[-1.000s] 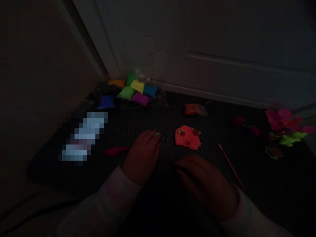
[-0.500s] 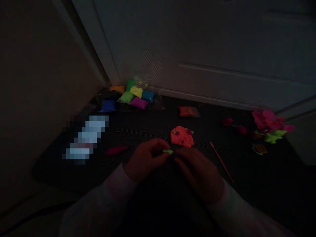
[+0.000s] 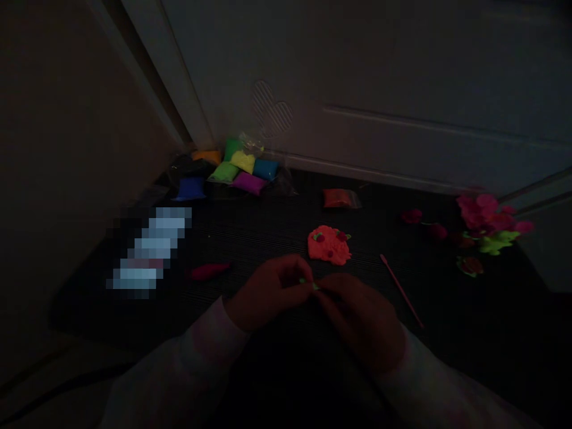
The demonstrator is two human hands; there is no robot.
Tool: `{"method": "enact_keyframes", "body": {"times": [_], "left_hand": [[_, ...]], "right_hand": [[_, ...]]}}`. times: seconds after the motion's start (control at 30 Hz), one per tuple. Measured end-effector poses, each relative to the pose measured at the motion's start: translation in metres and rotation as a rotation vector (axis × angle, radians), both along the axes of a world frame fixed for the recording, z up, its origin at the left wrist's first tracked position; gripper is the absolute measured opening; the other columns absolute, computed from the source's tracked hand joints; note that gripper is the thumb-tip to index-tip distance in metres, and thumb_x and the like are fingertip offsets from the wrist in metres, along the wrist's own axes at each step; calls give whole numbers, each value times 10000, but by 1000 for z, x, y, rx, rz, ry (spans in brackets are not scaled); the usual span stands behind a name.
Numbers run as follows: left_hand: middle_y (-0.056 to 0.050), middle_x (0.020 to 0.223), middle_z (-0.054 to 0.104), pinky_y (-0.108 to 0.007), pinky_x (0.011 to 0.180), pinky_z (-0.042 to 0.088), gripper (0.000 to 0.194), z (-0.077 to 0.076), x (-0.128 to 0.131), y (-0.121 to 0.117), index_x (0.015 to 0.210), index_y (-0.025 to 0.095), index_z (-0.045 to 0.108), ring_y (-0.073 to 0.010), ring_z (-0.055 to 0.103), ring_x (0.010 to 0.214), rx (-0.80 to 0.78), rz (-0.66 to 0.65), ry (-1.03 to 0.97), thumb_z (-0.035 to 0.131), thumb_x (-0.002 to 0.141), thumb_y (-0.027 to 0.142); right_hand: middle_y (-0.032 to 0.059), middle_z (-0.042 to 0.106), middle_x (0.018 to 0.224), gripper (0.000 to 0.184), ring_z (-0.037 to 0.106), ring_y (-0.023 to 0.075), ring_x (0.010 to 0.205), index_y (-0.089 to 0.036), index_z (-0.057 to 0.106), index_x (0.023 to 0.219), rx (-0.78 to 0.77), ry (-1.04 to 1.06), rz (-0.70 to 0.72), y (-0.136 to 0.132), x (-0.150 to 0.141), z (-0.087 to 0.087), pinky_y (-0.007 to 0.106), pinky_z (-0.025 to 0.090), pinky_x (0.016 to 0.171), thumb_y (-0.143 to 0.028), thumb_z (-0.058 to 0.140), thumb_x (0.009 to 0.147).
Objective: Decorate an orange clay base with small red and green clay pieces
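A small piece of light green modelling clay (image 3: 315, 286) shows between the fingertips of both hands. My left hand (image 3: 270, 292) pinches it from the left, thumb and forefinger closed. From the right, the fingertips of my right hand (image 3: 364, 316) close on its other end. Just beyond the fingers lies an orange-pink clay slab (image 3: 329, 245) bearing small dark red balls with green leaf-like bits. Right of my right hand lies a thin pink modelling stick (image 3: 402, 291). A dark pink tapered lump (image 3: 208, 272) rests left of my left hand.
Several bags of coloured clay (image 3: 243, 162) are heaped at the back left, with an orange bag (image 3: 340, 198) further right. Pink flower shapes (image 3: 482, 211) and a small red-and-green piece (image 3: 470, 266) lie at the right. A blurred bright rectangle (image 3: 152, 247) is at the left. Behind stands a pale panel (image 3: 379, 77).
My right fingertips have moved left and closed on the green clay, where a gap showed before. The whole view has shifted slightly.
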State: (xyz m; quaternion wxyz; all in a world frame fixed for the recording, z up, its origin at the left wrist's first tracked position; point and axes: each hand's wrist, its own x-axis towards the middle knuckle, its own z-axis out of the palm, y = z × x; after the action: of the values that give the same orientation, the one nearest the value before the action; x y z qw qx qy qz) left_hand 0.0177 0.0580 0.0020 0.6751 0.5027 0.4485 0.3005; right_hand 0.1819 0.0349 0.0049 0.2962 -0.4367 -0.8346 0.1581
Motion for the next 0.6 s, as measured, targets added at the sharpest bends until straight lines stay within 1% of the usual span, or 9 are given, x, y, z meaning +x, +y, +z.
{"method": "enact_keyframes", "body": {"times": [0.13,0.2,0.27,0.33,0.4,0.47,0.53,0.6], "left_hand": [[26,717,560,-243,650,393,124,0,1,1,697,153,547,-94,514,670,-70,15,-49,641,633,204],[34,689,559,-232,623,387,136,0,0,1,693,154,545,-86,508,639,-105,2,-87,652,618,192],[42,673,558,-220,599,379,134,0,-1,3,699,156,548,-78,501,620,-103,0,-102,650,614,173],[47,659,553,-210,580,367,114,0,-2,5,697,155,555,-71,490,604,-61,58,-47,641,622,164],[54,635,543,-204,558,354,91,-1,-4,8,694,157,556,-67,478,582,-20,189,45,628,641,172],[60,617,537,-205,535,343,83,-2,-6,11,709,163,553,-68,473,559,-16,333,110,614,662,194],[63,610,537,-207,522,339,93,-3,-7,13,728,170,557,-73,474,549,-26,406,134,612,672,221],[62,605,539,-209,526,341,103,-3,-7,13,731,170,571,-76,476,551,-25,400,149,616,672,241]], "right_hand": [[19,640,733,105,601,98,648,-173,558,844,23,16,20,0,0,0,195,499,603,-124,475,802],[15,635,721,104,594,100,632,-181,558,825,-10,45,28,1,0,2,198,489,578,-128,473,796],[3,618,685,78,579,97,597,-185,559,777,-126,99,4,1,0,5,196,469,539,-141,495,776],[-16,581,624,59,548,90,547,-190,545,713,-335,195,-16,1,3,10,193,441,497,-177,516,762],[-28,542,592,91,514,87,525,-194,522,685,-560,314,12,-1,6,15,195,417,478,-230,519,769],[-31,521,608,118,493,89,549,-199,498,704,-712,377,88,-4,9,17,202,406,496,-272,491,796],[-31,502,631,149,474,89,577,-202,469,715,-757,345,154,-7,9,16,211,395,525,-287,435,833],[-36,479,620,188,451,83,566,-201,443,697,-739,256,181,-8,7,13,210,374,525,-277,384,858]]}}
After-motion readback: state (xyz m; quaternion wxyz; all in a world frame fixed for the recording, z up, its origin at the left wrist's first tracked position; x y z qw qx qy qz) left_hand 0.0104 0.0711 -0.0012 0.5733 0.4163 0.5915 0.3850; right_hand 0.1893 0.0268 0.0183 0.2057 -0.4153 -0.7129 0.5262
